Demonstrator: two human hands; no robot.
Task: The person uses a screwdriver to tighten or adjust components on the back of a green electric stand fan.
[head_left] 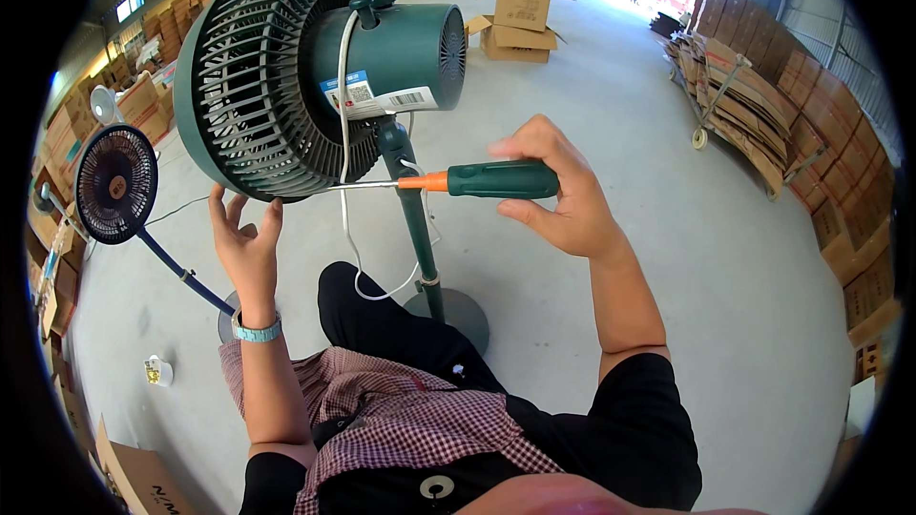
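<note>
A dark green pedestal fan (405,52) stands before me, its slatted guard facing left and its round motor housing facing right. At the guard's lower rim (234,181), my left hand (246,243) grips from below, thumb and fingers spaced along the edge. My right hand (572,186) is curled loosely round the green handle of a screwdriver (501,180), the handle's end against the palm. The screwdriver lies level, its orange collar in front of the fan's pole (420,238). Its metal shaft points left to the guard's underside; the tip is hard to make out. A white cord (345,133) hangs from the housing.
A second, dark blue fan (116,183) stands at the left. Near it a small white cup (158,372) sits on the floor. Flattened cardboard (739,100) loads a trolley at the right, beside stacked cartons (849,200). An open carton (515,38) stands farther back.
</note>
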